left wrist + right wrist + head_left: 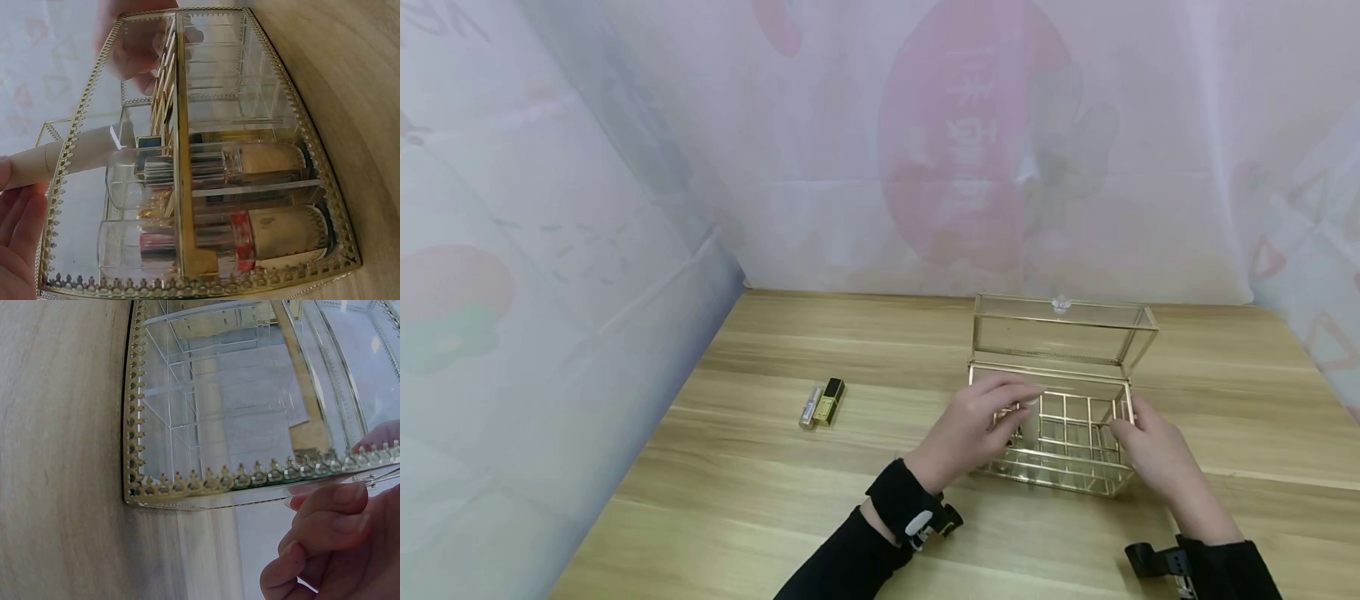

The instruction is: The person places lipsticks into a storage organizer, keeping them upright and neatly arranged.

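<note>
A gold-trimmed glass organizer box (pixel 1052 479) stands on the table with its lid (pixel 1060 333) raised at the back. My left hand (pixel 977 417) is over the box's left part and pinches a pale beige lipstick tube (pixel 69 156). In the left wrist view that tube reaches in above the grid of compartments. Two clear-capped lipsticks stand inside, one with a red band (pixel 240 240) and one with a dark stem (pixel 194 169). My right hand (pixel 1161 450) holds the box's right side wall at its top edge, the thumb on the inner side.
To the left on the wooden table (pixel 737 500) lie a black-and-gold lipstick (pixel 830 402) and a slim clear-and-silver tube (pixel 810 408), side by side. A printed cloth (pixel 820 225) hangs behind the table and along its sides. The raised lid bears a clear knob (pixel 1061 306).
</note>
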The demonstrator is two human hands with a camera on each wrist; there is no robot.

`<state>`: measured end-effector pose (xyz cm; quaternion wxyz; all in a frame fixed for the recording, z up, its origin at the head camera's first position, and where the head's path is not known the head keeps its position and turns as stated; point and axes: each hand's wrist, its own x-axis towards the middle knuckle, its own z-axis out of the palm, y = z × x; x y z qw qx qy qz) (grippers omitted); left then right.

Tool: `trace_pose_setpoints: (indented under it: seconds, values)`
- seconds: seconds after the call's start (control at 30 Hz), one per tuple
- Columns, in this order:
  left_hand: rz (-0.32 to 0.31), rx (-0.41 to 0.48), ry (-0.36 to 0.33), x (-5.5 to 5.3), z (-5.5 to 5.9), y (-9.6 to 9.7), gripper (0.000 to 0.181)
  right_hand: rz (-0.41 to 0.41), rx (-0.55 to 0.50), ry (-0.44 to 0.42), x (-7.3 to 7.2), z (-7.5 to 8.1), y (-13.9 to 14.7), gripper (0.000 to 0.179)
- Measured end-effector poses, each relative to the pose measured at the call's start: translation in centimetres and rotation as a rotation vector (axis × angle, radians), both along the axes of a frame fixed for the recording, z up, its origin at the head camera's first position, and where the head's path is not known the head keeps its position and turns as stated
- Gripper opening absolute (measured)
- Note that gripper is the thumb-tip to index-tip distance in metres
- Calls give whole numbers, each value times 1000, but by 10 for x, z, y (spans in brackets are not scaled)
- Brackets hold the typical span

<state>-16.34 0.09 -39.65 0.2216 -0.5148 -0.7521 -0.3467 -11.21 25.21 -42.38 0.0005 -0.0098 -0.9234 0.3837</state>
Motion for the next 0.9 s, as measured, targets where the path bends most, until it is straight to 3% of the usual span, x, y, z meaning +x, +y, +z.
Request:
trace_pose_setpoints:
  seconds: [0.37, 0.9]
  values:
    - [-4, -43, 3, 3, -6, 3, 27, -6, -10, 1, 1, 1, -2, 30]
    - [-40, -108, -49, 1, -13, 2, 23, -1, -14, -10, 2, 2, -3, 30]
